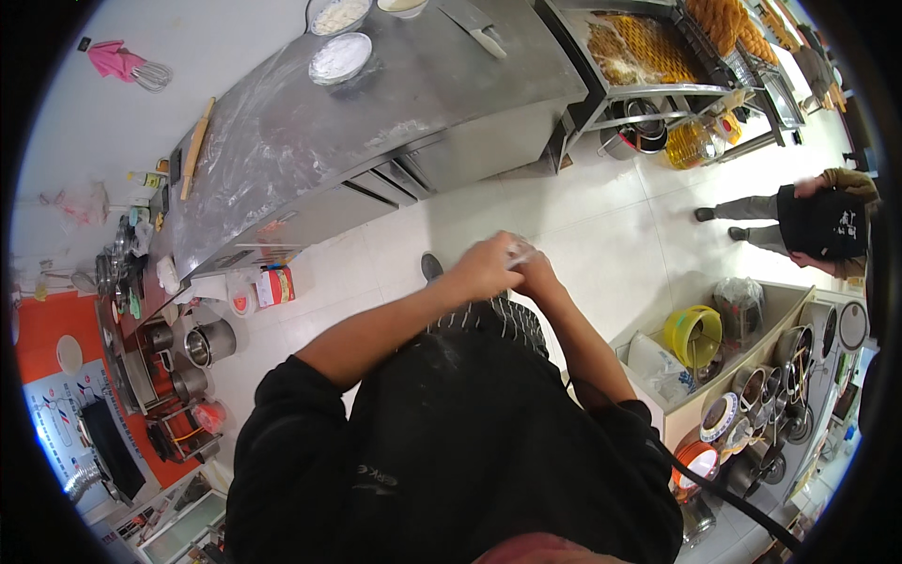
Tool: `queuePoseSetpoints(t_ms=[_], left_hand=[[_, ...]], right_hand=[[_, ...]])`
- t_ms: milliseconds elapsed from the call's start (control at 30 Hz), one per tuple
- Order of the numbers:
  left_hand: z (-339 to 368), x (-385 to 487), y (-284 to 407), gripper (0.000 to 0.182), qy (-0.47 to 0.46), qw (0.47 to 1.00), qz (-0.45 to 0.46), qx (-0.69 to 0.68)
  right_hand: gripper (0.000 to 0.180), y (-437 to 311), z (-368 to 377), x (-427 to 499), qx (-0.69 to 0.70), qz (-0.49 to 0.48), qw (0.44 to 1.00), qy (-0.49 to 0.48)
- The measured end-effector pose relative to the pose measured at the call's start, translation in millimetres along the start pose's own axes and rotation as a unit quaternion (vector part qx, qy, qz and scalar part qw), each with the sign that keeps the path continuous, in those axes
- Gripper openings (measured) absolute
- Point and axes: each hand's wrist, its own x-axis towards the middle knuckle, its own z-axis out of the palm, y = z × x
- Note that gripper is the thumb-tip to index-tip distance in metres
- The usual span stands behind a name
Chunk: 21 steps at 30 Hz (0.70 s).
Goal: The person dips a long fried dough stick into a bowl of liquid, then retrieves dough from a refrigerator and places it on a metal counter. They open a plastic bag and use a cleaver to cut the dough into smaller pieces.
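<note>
My left hand (487, 266) and my right hand (535, 272) meet in front of my waist, above the tiled floor. Between their fingers is a pale translucent film (520, 252), which looks like thin plastic but is blurred. The left fingers are bent against it. How the right fingers sit around it is hidden. Ahead is a flour-dusted steel worktable (282, 134), apart from both hands. It carries a bowl of white powder (340, 59), another bowl of pale stuff (341, 15), a broad-bladed knife (479, 32) and a wooden rolling pin (197, 149).
A fryer of bubbling oil (641, 53) stands ahead right, with fried dough twists (729, 25) beside it. Oil jugs (697, 141) sit below. Another person (821, 222) stands at right. A bin with a yellow bucket (693, 336) and shelved pots are right. A steel pot (210, 343) stands left.
</note>
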Motion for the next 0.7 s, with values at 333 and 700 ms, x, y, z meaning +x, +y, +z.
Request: queuePoseSetpoints(t_ms=[333, 700], left_hand=[[-41.4, 20.0, -84.2, 0.02, 0.083, 0.99, -0.061, 0.1], [-57.7, 41.2, -22.3, 0.01, 0.18, 0.947, -0.062, -0.259]], right_hand=[[0.019, -21.5, -31.3, 32.1, -0.008, 0.045, 0.988, -0.149], [0.007, -71.4, -56.5, 59.8, -0.161, -0.167, 0.97, 0.067]])
